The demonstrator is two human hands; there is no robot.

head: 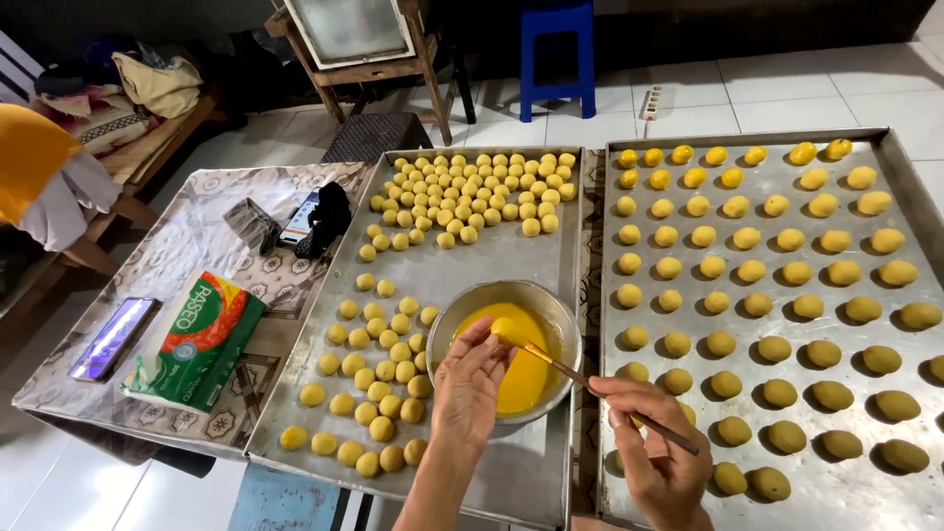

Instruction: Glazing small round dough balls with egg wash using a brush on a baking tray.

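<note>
My left hand (470, 385) pinches 1 dough ball (504, 328) over the metal bowl (556, 317) of yellow egg wash at lower centre. My right hand (657, 442) grips a brush (608, 389) touching it. 2 trays (511, 270) hold balls.

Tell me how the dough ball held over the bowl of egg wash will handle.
The dough ball in the left hand looks soft, so a firm pinch would probably dent it. Wet yellow glaze likely makes it slippery. Being round, it may roll on the flat metal tray.
</note>
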